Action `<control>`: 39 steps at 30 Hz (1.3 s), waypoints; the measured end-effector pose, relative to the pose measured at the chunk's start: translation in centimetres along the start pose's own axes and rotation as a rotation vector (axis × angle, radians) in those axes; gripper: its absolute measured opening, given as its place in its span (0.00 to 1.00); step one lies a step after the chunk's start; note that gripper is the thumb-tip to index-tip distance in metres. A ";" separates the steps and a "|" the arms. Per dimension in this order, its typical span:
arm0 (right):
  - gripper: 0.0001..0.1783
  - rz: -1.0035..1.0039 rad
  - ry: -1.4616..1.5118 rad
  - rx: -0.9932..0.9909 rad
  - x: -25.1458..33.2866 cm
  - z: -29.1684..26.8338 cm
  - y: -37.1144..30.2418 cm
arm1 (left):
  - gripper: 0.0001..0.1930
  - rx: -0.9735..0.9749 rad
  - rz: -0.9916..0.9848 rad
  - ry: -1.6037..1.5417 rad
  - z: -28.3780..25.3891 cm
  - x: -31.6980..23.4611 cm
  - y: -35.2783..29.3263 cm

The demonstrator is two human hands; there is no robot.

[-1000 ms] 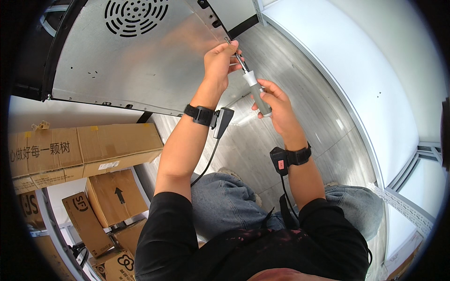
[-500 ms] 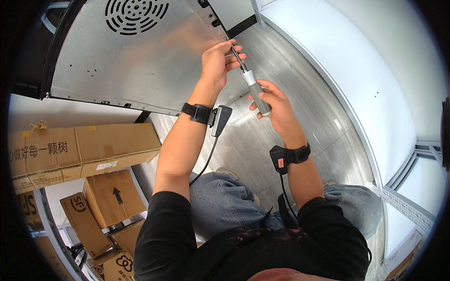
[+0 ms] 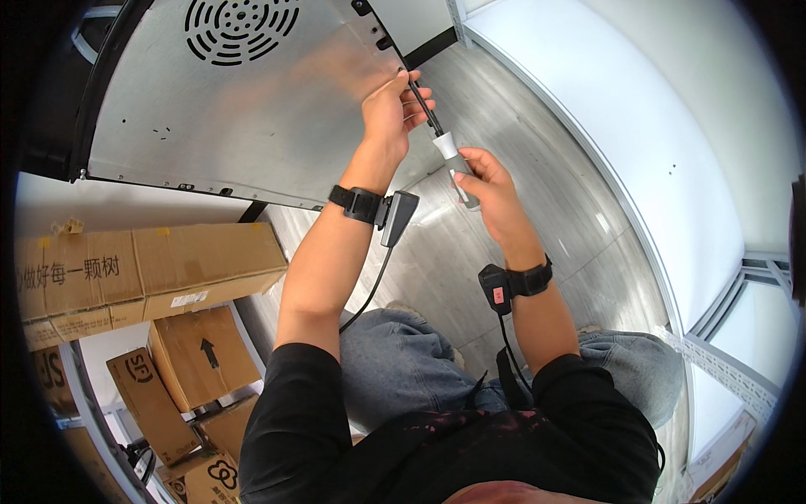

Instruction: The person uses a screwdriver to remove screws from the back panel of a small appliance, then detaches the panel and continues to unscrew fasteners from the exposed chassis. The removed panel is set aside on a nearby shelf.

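- We see the right hand point(image 3: 494, 189) wrapped around the grey handle of a screwdriver point(image 3: 445, 146).
- From that hand, the dark shaft slants up and left to the right edge of a metal panel point(image 3: 252, 139).
- There the left hand point(image 3: 389, 107) curls narrowly beside the shaft; we cannot tell whether it grips.
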State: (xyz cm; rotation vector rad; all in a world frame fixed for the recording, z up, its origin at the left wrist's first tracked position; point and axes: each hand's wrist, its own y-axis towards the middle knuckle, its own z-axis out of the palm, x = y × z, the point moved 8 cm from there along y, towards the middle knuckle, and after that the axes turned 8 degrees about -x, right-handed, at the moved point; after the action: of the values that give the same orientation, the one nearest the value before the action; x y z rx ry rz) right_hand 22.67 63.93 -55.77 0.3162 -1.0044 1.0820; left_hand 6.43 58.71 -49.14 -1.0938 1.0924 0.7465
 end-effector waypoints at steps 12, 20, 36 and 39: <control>0.19 0.099 0.102 -0.092 2.3 -7.5 -0.5 | 0.13 0.168 0.002 0.130 7.3 1.8 -0.9; 0.16 0.031 -0.040 -0.331 4.1 -18.7 -1.0 | 0.09 0.304 -0.126 0.126 18.1 8.6 0.1; 0.09 -0.078 0.232 -1.020 2.2 -38.2 -13.0 | 0.07 0.727 0.199 0.517 42.4 25.1 -6.5; 0.08 -0.093 0.275 -1.084 1.4 -38.5 -14.7 | 0.07 0.746 0.490 0.702 45.5 27.2 -7.5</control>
State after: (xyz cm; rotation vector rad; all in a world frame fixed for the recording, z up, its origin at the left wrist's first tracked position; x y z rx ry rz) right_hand 55.40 83.00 -72.09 -0.6437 -1.1638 0.3637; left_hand 36.04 98.45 -69.26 -0.4217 2.0729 0.2398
